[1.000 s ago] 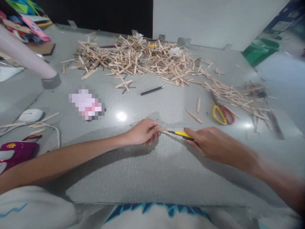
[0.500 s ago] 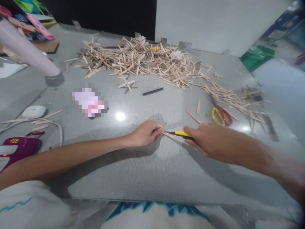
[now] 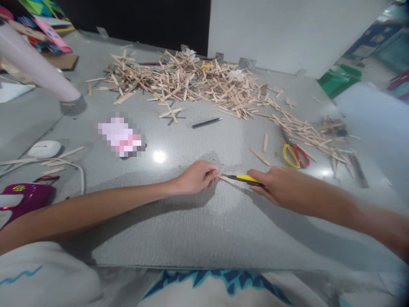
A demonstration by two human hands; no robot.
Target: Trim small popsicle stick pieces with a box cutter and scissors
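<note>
In the head view, my left hand [image 3: 202, 177] pinches a small wooden craft stick [image 3: 227, 179], whose free end points right. My right hand [image 3: 275, 184] is wrapped round a yellow and black utility knife [image 3: 247, 178]. The knife's dark blade end lies against the stick close to my left fingertips; the exact contact is too small to make out. Both hands are low over the grey tabletop [image 3: 191, 230]. Beyond them lie two loose craft sticks [image 3: 259, 156] and a dark pen [image 3: 207, 123].
A large heap of craft sticks [image 3: 188, 81] spreads along the back. Scissors [image 3: 295, 155] with yellow and red handles lie to the right. On the left are a blurred pink item [image 3: 120, 136], a white mouse [image 3: 44, 149], a cable [image 3: 81, 175] and a purple device [image 3: 30, 198].
Between the earlier frames and now, my left hand has shifted slightly right with the stick. The knife stays at the stick, moving only a little. The head view has turned slightly.
</note>
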